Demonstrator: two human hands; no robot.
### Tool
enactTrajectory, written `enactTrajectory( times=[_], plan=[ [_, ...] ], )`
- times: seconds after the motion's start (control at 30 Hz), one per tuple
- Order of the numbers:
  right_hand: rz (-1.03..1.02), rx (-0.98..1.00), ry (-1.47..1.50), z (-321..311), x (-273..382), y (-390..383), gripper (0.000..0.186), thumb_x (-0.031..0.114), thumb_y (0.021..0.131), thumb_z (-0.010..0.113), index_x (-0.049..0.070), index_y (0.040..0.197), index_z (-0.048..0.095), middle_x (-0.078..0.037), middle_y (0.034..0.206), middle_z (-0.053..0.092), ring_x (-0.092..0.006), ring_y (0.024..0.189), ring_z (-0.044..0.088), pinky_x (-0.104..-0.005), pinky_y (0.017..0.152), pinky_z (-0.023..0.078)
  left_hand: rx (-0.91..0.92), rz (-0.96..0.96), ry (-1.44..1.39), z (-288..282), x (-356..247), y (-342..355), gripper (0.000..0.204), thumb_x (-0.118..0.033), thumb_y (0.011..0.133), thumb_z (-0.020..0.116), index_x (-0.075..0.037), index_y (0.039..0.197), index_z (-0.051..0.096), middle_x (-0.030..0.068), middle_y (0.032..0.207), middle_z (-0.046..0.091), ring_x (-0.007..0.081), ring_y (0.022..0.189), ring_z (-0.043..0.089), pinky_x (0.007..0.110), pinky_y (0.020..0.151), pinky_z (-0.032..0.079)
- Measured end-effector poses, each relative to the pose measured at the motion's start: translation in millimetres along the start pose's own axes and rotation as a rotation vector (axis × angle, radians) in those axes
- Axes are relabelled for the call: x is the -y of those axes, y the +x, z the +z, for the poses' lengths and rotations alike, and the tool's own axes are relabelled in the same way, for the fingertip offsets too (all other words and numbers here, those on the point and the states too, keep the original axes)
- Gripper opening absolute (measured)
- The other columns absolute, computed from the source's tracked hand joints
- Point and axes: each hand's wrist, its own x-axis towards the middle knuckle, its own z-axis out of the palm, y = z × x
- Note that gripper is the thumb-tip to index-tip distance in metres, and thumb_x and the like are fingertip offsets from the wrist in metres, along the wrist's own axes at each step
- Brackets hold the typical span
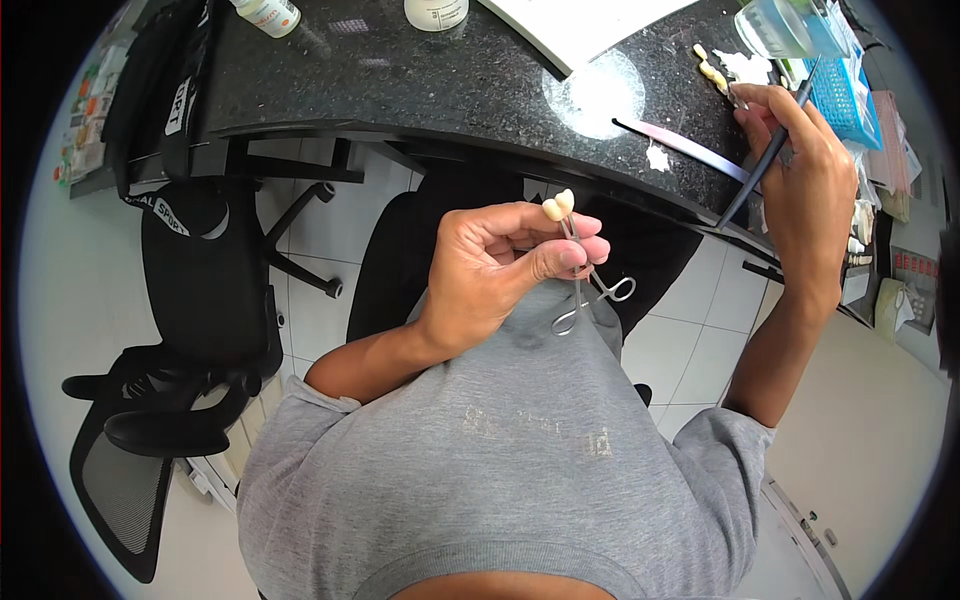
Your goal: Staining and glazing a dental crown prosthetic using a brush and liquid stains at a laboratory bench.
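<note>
My left hand (490, 265) is closed round a pair of locking forceps (577, 290), its ring handles hanging below my fingers. At the forceps' upper tip sit cream-coloured tooth crowns (558, 206), joined side by side. Over the right of the counter, my right hand (800, 145) has a slim dark pen-like stick (765, 165) lodged across it. Its thumb and index finger pinch together at a small metallic bit, too small to make out. Just beyond those fingertips lies a row of yellowish tooth-shaped pieces (710, 70), beside crumpled white tissue (747, 68).
A pale lilac stick with a dark tip (680, 145) lies on the black speckled counter (420, 85). Behind my right hand stand a clear cup (775, 30) and a blue basket (840, 100). White bottles (436, 12) and a white board (580, 25) occupy the far side. Black chairs (205, 280) stand left.
</note>
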Motion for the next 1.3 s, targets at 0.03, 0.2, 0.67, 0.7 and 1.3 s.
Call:
enactTrajectory(
  times=[0.03,0.2,0.67,0.7,1.3],
  plan=[
    [-0.009,-0.015,0.014,1,-1,-1,0.014,0.016,0.08,0.063,0.013,0.094,0.063,-0.008,0.078,0.061,-0.0246,0.066,0.061,-0.0347,0.056,0.045,0.002,-0.003,-0.005,0,0,-1,0.023,-0.011,0.081,0.064,0.005,0.099,0.061,0.017,0.086,0.066,0.0205,0.079,0.066,0.031,0.072,0.056],
    [-0.085,-0.192,0.137,-12,0,-17,0.023,0.006,0.078,0.064,0.009,0.101,0.064,-0.009,0.083,0.063,-0.0197,0.072,0.062,-0.027,0.062,0.047,0.029,-0.001,0.025,3,2,-7,0.023,-0.009,0.082,0.063,0.004,0.1,0.06,0.0168,0.087,0.066,0.0206,0.081,0.066,0.031,0.073,0.056],
    [0.336,-0.191,1.203,11,23,-174,0.009,-0.002,0.069,0.067,-0.001,0.078,0.065,-0.011,0.073,0.061,-0.0153,0.064,0.057,-0.0215,0.052,0.041,0.207,-0.012,0.055,40,96,13,0.014,0.001,0.079,0.062,0.003,0.093,0.062,0.0199,0.095,0.064,0.0259,0.09,0.064,0.035,0.08,0.054],
    [0.427,-0.186,1.258,19,22,-184,0.009,-0.001,0.071,0.066,0.0,0.08,0.066,-0.01,0.073,0.06,-0.0136,0.064,0.055,-0.0219,0.056,0.041,0.19,0.0,0.049,42,106,13,0.014,0.001,0.079,0.063,0.002,0.093,0.062,0.02,0.096,0.064,0.0258,0.092,0.063,0.035,0.08,0.054],
    [0.871,-0.427,1.552,63,7,-220,0.016,0.002,0.078,0.062,-0.005,0.092,0.057,-0.01,0.084,0.059,-0.0125,0.07,0.063,-0.0223,0.06,0.056,0.303,0.128,-0.052,78,163,34,0.019,0.01,0.075,0.064,0.001,0.091,0.061,0.0187,0.1,0.062,0.0243,0.097,0.061,0.033,0.085,0.052]
  ],
)
